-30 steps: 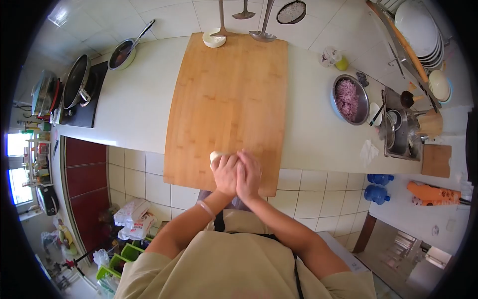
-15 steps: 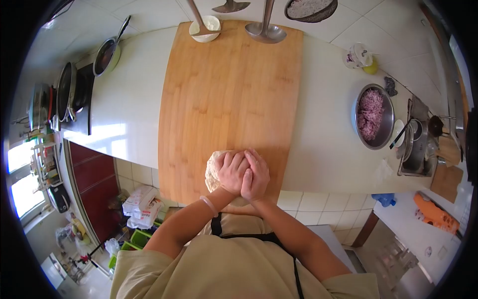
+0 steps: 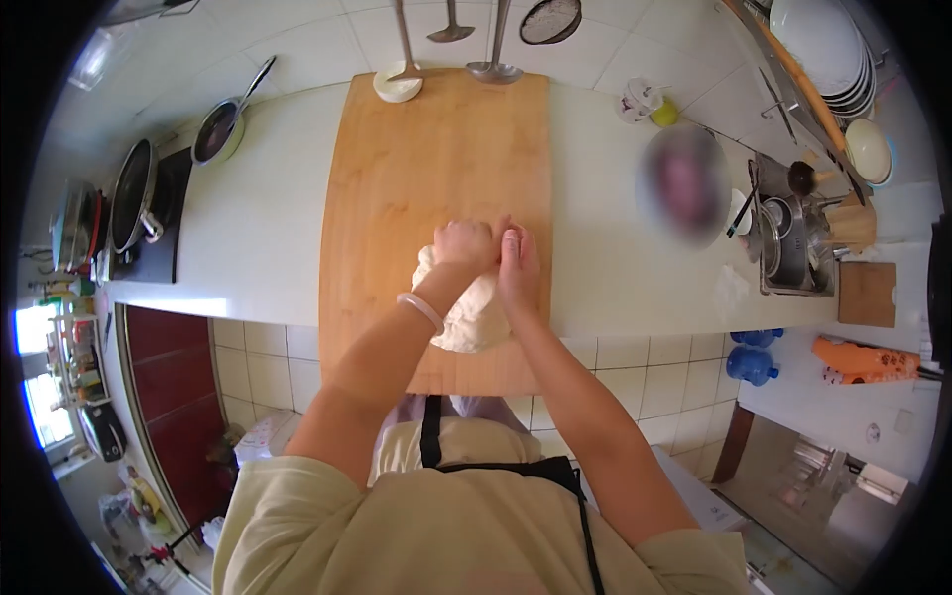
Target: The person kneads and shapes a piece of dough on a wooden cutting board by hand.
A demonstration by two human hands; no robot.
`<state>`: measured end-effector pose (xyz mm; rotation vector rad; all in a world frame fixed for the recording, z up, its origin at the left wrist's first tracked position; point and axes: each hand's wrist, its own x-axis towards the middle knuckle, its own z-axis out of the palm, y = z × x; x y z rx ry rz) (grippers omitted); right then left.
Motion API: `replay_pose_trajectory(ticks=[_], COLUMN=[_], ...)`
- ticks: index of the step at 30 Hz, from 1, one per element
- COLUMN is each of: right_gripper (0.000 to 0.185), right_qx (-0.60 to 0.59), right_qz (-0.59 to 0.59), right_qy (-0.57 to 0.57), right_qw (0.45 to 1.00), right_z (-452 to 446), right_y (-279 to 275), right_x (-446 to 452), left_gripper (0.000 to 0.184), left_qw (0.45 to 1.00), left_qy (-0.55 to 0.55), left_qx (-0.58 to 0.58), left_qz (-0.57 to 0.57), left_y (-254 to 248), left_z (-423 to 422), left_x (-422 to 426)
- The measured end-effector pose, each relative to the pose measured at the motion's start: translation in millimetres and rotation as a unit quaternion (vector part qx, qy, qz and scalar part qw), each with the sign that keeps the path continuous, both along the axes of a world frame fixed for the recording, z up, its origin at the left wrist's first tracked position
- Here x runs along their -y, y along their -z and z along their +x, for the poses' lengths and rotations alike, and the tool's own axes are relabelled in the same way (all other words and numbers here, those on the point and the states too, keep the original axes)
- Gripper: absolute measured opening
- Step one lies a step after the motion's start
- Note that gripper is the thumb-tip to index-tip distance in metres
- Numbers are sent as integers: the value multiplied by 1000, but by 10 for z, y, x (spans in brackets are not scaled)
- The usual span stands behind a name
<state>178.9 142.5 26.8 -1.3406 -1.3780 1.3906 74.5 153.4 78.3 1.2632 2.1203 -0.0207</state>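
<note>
A pale lump of dough (image 3: 474, 319) lies on the wooden board (image 3: 436, 159) near its front edge. My left hand (image 3: 464, 244), with a light bracelet at the wrist, is closed with its fingers curled over the far side of the dough. Against it, on the right, my right hand (image 3: 518, 260) holds the dough's far right part, thumb on top and fingers bent. The two hands touch, and they hide the dough's far edge. Some fingertips are out of sight.
At the board's far end sits a small white bowl (image 3: 398, 90), below hanging ladles. A saucepan (image 3: 218, 134) and a frying pan (image 3: 134, 195) stand left. On the right are a bowl, blurred out (image 3: 684, 185), a cup (image 3: 640, 100) and a sink (image 3: 792, 253).
Both hands have moved from the dough's near part to its far side, and their clasp has loosened. More of the dough now shows between my forearms. The camera view has shifted.
</note>
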Motion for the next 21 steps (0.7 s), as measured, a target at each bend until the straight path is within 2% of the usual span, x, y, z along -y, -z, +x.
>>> replay_pose_trajectory(ticks=[1,2,3,4,6,7,8,9,10,12,16,18,21], right_gripper=[38,38,34,34,33,33,35,38,38,45,50,52,51], right_qx=[-39,-78,19,18,158,156,158,157,155,184,177,154,139], right_qz=[-53,-109,-27,-34,180,175,262,348,345,408,411,398,369], right_qy=[20,39,1,-5,-76,-82,-132,-179,-180,-257,-254,-238,-224], right_qw=[998,990,999,999,968,969,943,907,908,856,858,873,891], right_z=[19,43,66,99,169,224,282,341,404,494,421,348,247], right_y=[-213,-386,-473,-432,-357,-347,-352,-347,-322,-254,-69,-5,72], right_x=[153,321,477,630,893,1007,1105,1180,1258,1300,973,723,401], left_gripper=[26,26,26,26,25,25,25,33,42,45,44,48,44], left_qw=[998,999,991,975,935,929,932,899,878,876,884,889,900], left_qy=[29,22,56,91,63,56,47,21,-10,-5,-3,7,11], left_qx=[-12,-11,-52,-94,-106,-92,-50,-44,-84,-138,-133,-97,-82], left_qz=[47,42,113,182,333,354,357,435,471,462,448,448,428], left_y=[74,80,66,47,100,74,88,191,327,404,465,504,418], left_z=[-23,-1,52,105,187,213,214,275,361,422,336,241,129], left_x=[113,314,565,804,1233,1417,1607,1799,1959,2050,1725,1479,1082])
